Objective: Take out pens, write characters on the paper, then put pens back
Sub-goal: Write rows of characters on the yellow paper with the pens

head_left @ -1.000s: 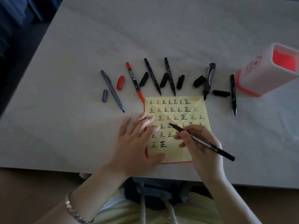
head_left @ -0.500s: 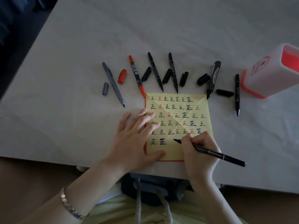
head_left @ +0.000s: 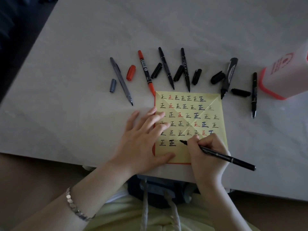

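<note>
Black pen (head_left: 216,153) gripped in right hand (head_left: 206,157); left hand (head_left: 143,142) flat on paper (head_left: 215,104).

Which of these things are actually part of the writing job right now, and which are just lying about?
In use: black pen in the right hand; yellow paper steadied by the left hand.

Lying about: red pen, grey pen, loose caps, pen holder.

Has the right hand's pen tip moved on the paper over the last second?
Yes. The black pen in the right hand dropped from the fourth row of the yellow paper to the bottom row.
</note>
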